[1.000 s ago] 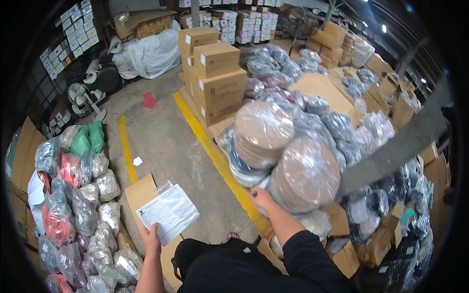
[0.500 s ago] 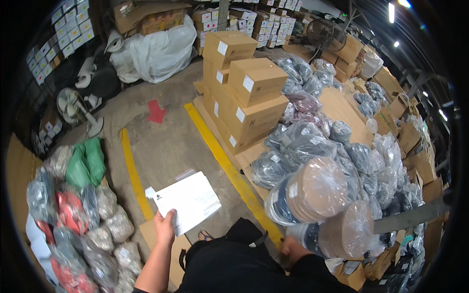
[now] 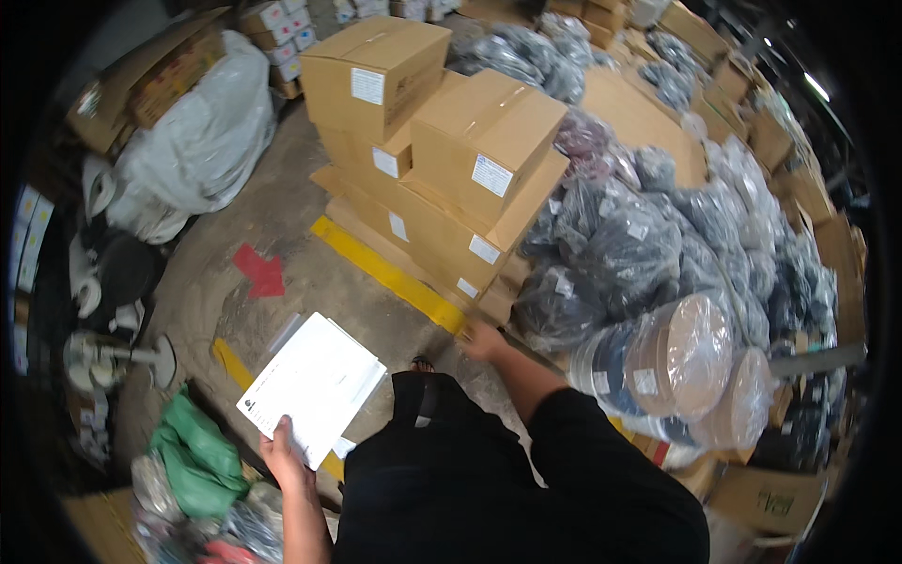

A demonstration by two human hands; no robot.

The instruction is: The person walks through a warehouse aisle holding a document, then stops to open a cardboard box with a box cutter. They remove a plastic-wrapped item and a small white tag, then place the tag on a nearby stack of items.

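My left hand (image 3: 285, 456) is closed on a stack of white paper sheets (image 3: 315, 381), with the thumb lying on top near the lower edge. Out over the yellow floor line reaches my right hand (image 3: 481, 340), slightly blurred, its fingers too unclear to read; I make out nothing in it. Just beyond it stands a pile of brown cardboard cartons with white labels. One carton (image 3: 376, 70) tops the left side and another (image 3: 484, 141) sits on the right, both above a lower row (image 3: 437, 221).
Grey plastic-wrapped bundles (image 3: 629, 244) heap to the right, beside round wrapped rolls (image 3: 681, 357). Yellow lines (image 3: 385, 274) and a red arrow (image 3: 259, 271) mark the floor. At left are a fan (image 3: 94, 362), a green sack (image 3: 197, 456) and white plastic sheeting (image 3: 202, 141).
The cartons now appear closer and larger, and the view has swung right. My right hand has come forward from my side toward the cartons; the papers stay in my left.
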